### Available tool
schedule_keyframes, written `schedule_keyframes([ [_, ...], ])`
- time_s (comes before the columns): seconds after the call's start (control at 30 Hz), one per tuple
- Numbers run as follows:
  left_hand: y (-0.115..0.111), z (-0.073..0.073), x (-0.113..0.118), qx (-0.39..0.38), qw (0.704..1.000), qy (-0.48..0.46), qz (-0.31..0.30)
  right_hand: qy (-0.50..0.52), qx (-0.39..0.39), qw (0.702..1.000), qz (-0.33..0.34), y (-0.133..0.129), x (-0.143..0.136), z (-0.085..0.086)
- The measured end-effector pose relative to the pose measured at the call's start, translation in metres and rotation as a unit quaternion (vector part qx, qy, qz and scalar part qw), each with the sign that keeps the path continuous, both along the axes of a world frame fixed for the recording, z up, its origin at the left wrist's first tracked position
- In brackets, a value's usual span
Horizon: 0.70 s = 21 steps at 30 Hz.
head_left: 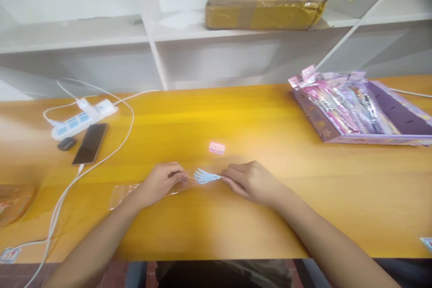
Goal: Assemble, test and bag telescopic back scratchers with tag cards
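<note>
A small light-blue skeleton-hand charm [206,177] lies between my two hands, its fingers pointing left. My left hand [162,183] pinches a thin pale cord that runs toward the charm's finger side. At the wrist end of the charm, my right hand [251,182] has its fingers closed on a short thin piece attached there, mostly hidden by the fingertips. A clear plastic bag [122,194] rests on the table, partly under my left wrist. Just beyond the charm lies a small pink card [216,147].
At the right stands a purple open box [337,137] with several plastic-wrapped items [337,103]. A white power strip [84,118], a phone [90,144], a black earbud-like case [67,143] and white cables are at the left. A taped cardboard package [266,6] sits on the shelf behind.
</note>
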<state>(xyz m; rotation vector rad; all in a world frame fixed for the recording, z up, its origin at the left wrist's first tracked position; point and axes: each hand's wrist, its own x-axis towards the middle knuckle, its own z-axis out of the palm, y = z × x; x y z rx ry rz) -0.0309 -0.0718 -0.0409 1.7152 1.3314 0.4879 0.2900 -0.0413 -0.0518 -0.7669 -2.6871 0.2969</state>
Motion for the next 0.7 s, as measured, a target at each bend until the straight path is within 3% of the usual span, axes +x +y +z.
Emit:
schedule_keyframes([
  [0.27, -0.0013, -0.0010, -0.0003, -0.027, 0.998, -0.020, -0.060, -0.009, -0.042, 0.999, 0.003, 0.0013, 0.0002, 0.0026],
  [0.7, -0.0025, -0.0025, 0.0046, -0.022, 0.996, -0.006, -0.090, -0.017, -0.083, 0.996, 0.032, -0.0018, -0.0049, 0.0005],
])
